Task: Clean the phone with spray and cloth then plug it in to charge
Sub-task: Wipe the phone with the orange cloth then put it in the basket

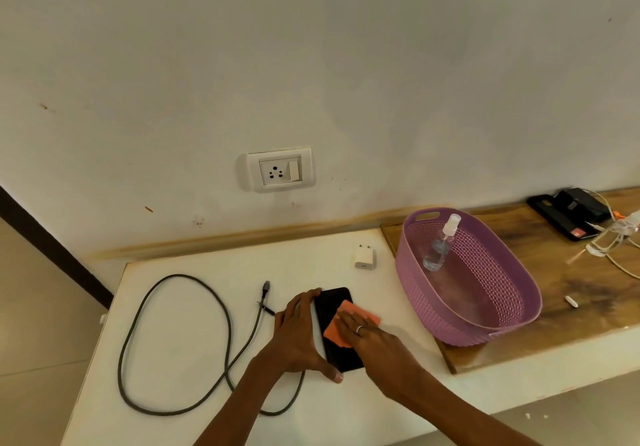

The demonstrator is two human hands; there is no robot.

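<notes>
A black phone [333, 307] lies flat on the white table [194, 324]. My left hand [300, 333] clasps its left edge, fingers at the top corner and thumb at the bottom corner. My right hand [372, 336] presses flat on an orange cloth [348, 308] lying across the phone's screen. A clear spray bottle [441, 248] leans inside the purple basket [433, 293]. A grey charging cable [180, 341] loops on the table to the left, its plug end [266, 288] near the phone. A white charger adapter [364, 257] stands near the wall. A wall socket [280, 169] is above.
A wooden board [571, 293] on the right carries the basket, a small white piece [571, 301], dark boxes [571, 215] and tangled white cords [613, 237]. The table's left and front edges drop to the tiled floor [41, 307].
</notes>
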